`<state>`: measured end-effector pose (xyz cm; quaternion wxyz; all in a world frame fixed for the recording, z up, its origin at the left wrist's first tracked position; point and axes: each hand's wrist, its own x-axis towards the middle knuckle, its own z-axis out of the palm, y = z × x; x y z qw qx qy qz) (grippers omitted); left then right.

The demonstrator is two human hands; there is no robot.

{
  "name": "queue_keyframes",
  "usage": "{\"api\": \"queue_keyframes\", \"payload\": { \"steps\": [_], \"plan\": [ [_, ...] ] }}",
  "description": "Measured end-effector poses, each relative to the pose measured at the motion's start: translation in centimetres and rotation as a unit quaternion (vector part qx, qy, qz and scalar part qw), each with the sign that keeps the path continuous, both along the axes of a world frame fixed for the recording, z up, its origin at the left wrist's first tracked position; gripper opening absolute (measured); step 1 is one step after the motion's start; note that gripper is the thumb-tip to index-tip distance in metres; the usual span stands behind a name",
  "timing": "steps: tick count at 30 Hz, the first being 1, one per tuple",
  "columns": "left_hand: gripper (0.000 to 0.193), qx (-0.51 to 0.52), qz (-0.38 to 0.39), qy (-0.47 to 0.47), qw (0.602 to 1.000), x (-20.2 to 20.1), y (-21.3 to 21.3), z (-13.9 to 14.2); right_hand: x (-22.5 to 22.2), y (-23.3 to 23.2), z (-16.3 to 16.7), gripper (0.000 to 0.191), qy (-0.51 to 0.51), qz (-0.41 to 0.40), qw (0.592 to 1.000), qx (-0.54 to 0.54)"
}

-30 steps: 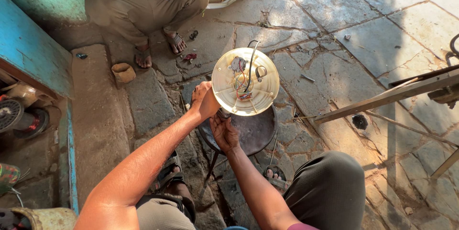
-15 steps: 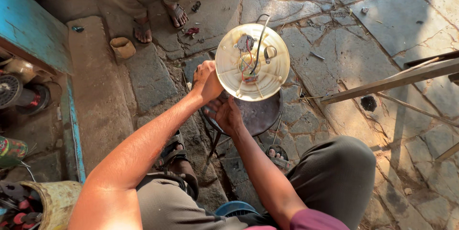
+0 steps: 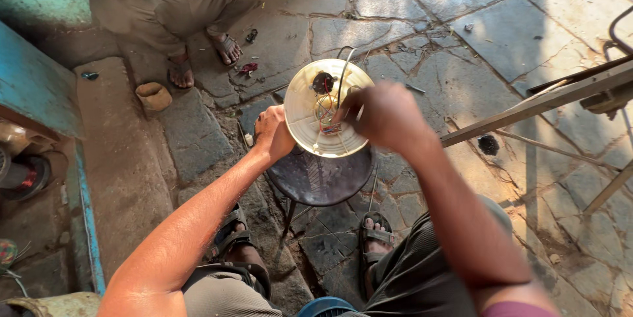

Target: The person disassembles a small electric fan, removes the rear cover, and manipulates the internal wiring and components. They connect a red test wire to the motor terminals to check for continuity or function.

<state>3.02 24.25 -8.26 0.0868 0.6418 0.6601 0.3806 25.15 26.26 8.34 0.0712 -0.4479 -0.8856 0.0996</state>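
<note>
A: Where is the round cream-coloured housing (image 3: 310, 116) sitting?

B: On top of a small dark round stool (image 3: 321, 178), right between the person's knees, over the stone paving (image 3: 422, 7). Its open side faces up, and red and pale wires (image 3: 324, 107) show inside, next to a dark round part.

A: And the left hand (image 3: 272, 134)?

B: It is at the housing's left rim, touching it, fingers curled against the edge. It looks like a steadying grip, though how tightly it closes I cannot tell.

A: The right hand (image 3: 384, 116)?

B: That one lies over the housing's right side, knuckles up, fingers bent down into the shell by the wires. Whether they pinch anything is hidden under the hand.

A: Anything else close by?

B: A second person (image 3: 178, 0) sits across the paving in sandals, well apart from the stool. A small tan cup (image 3: 153, 96) stands near that person's foot, and a metal frame (image 3: 547, 103) slants in from the right.
</note>
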Motion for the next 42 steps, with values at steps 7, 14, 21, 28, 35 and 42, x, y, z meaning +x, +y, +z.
{"api": "queue_keyframes", "payload": {
  "steps": [7,14,21,28,35,42],
  "plan": [
    [0.014,0.007,-0.026,0.012,1.000,0.3,-0.2,0.4,0.3,5.0,-4.9,0.039,0.141,-0.011,0.985,0.101],
    [0.020,0.028,-0.042,0.021,0.998,-0.2,-0.4,0.2,1.3,6.6,-5.5,0.027,0.283,-0.033,0.938,-0.196],
    [0.016,0.010,-0.051,0.040,0.998,-0.7,-0.4,-0.3,5.3,8.7,-5.5,0.036,0.396,-0.013,0.896,-0.202],
    [0.024,0.023,-0.055,0.041,0.997,-0.1,-0.6,0.2,4.8,7.6,-5.1,0.043,0.469,0.076,0.876,-0.083],
    [0.015,0.028,-0.082,-0.001,0.996,-0.1,-0.9,-0.6,4.6,7.2,-4.0,0.021,0.400,0.066,0.906,-0.124],
    [0.015,0.055,-0.116,0.021,0.992,2.1,-1.8,-1.7,6.1,8.9,-5.7,0.017,0.387,0.014,0.872,-0.299]
  ]
}}
